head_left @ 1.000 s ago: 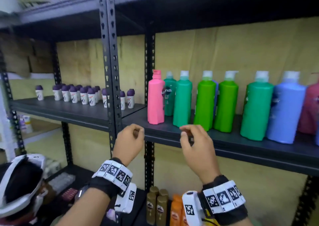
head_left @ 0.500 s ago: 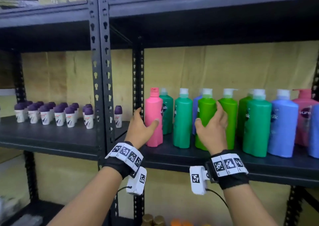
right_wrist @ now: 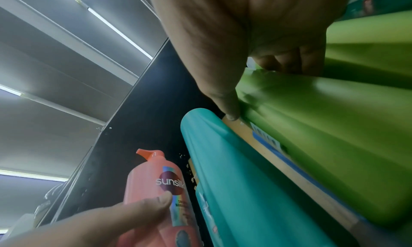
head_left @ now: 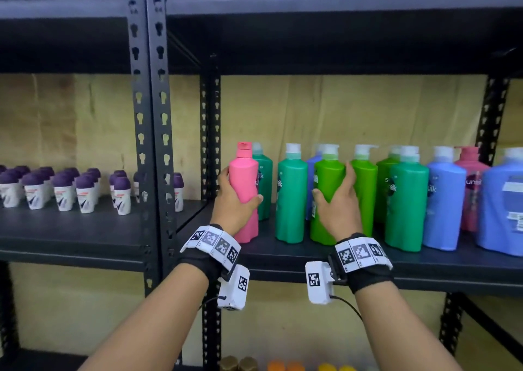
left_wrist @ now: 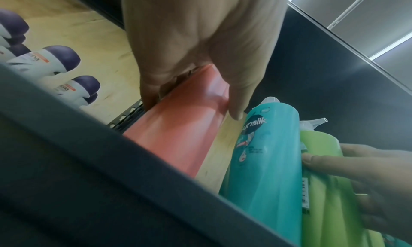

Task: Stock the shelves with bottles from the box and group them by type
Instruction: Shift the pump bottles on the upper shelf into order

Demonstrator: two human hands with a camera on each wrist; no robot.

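Observation:
A pink bottle (head_left: 244,189) stands at the left end of the dark shelf (head_left: 283,253), and my left hand (head_left: 236,202) grips its body, thumb on the front and fingers round the left side. The left wrist view shows the same pink bottle (left_wrist: 178,127) under my left hand (left_wrist: 191,60). My right hand (head_left: 338,203) grips a light green pump bottle (head_left: 328,178), thumb on its left edge, fingers reaching between it and the neighbouring light green bottle (head_left: 365,184). In the right wrist view my right hand (right_wrist: 240,56) clasps that green bottle (right_wrist: 323,127).
Dark green bottles (head_left: 291,195) stand between my hands. To the right stand more dark green (head_left: 407,201), blue (head_left: 444,201) and pink bottles (head_left: 471,172). Several small purple-capped bottles (head_left: 82,192) fill the left bay beyond the upright post (head_left: 154,144). A lower shelf holds brown and orange caps (head_left: 240,364).
Both hands rose from the shelf edge to the bottles. My left hand closed round the pink bottle and my right hand round the light green one; the view tilted upward.

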